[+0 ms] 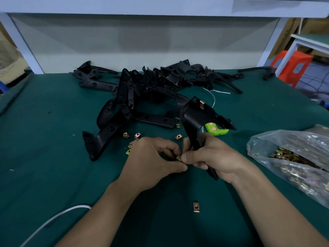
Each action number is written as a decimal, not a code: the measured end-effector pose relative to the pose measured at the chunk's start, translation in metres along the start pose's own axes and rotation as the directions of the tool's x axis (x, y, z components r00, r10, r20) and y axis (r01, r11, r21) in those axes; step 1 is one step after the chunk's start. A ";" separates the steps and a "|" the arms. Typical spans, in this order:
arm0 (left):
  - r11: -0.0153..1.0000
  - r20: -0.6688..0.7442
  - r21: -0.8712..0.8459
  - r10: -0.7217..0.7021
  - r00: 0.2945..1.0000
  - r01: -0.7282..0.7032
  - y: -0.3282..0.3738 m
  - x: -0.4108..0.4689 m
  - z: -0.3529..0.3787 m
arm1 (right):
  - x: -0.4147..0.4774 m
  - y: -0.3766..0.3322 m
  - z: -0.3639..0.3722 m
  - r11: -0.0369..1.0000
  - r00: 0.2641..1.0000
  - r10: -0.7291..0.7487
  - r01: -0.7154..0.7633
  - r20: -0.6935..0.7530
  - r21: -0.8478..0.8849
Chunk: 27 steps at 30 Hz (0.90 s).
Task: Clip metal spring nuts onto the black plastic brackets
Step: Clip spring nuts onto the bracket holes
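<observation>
1. In the head view we see the left hand [151, 157] with its fingers curled. Its thumb and forefinger pinch a small brass-coloured spring nut [179, 158].
2. The right hand [213, 157] grips the lower arm of a black bracket [194, 118]. Its fingers are curled round this arm, and its thumb tip touches the same spring nut.
3. The spring nut is between the two thumbs, just beside the lower arm of the black bracket. We cannot tell if it already sits on the plastic.
4. The black bracket stands almost upright above the hands, and a clipped nut [202, 104] sits on its top edge.
5. Behind it a pile of brackets [151, 86] lies on the green table [53, 139]. Some loose nuts [137, 135] lie near the left hand, and a single nut [196, 206] lies between the forearms.
6. On the right a clear plastic bag [263, 139] holds many nuts. A green object [216, 130] lies just behind the black bracket, and a white cable [53, 220] crosses the near left corner.
</observation>
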<state>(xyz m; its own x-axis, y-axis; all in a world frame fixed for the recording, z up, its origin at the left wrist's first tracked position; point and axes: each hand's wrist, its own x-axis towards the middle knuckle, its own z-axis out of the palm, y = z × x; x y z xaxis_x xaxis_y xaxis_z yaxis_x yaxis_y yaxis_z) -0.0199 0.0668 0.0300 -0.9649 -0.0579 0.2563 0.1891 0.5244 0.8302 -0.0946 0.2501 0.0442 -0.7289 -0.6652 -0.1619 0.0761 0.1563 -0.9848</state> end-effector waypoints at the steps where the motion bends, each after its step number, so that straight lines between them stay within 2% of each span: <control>1: 0.999 0.023 -0.026 -0.024 0.999 0.024 0.000 0.001 -0.002 | 0.000 0.001 0.001 1.000 1.000 -0.006 0.006 -0.011 0.001; 5: 0.996 0.100 -0.054 -0.064 0.993 0.069 0.002 0.002 -0.006 | 0.002 0.002 0.001 0.999 1.000 0.012 -0.012 -0.021 -0.034; 9: 0.994 0.089 -0.040 -0.096 0.991 0.100 0.003 0.001 -0.006 | 0.001 0.003 0.000 0.996 0.998 0.066 -0.065 0.014 -0.069; 13: 0.988 0.089 -0.042 -0.143 0.986 0.147 0.002 0.003 -0.006 | 0.003 0.005 0.001 0.998 0.998 0.047 -0.049 -0.048 -0.034; 18: 0.990 0.155 -0.020 -0.133 0.979 0.137 0.002 0.001 -0.006 | 0.005 0.004 0.003 0.990 0.994 0.069 -0.079 -0.084 -0.115; 22: 0.991 0.103 0.000 -0.131 0.986 0.131 0.001 -0.001 -0.005 | 0.005 0.002 0.003 0.975 0.992 0.083 -0.101 -0.095 -0.196; 27: 0.991 0.053 -0.003 -0.130 0.990 0.131 -0.002 0.002 -0.006 | 0.005 0.005 0.008 0.973 0.991 0.033 -0.062 -0.132 -0.224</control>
<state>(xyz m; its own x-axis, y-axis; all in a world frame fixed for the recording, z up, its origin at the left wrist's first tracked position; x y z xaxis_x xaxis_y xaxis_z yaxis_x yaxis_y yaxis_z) -0.0208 0.0611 0.0320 -0.9896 -0.0806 0.1192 0.0619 0.5098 0.8581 -0.0918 0.2416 0.0381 -0.8096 -0.5573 -0.1842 -0.0333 0.3569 -0.9335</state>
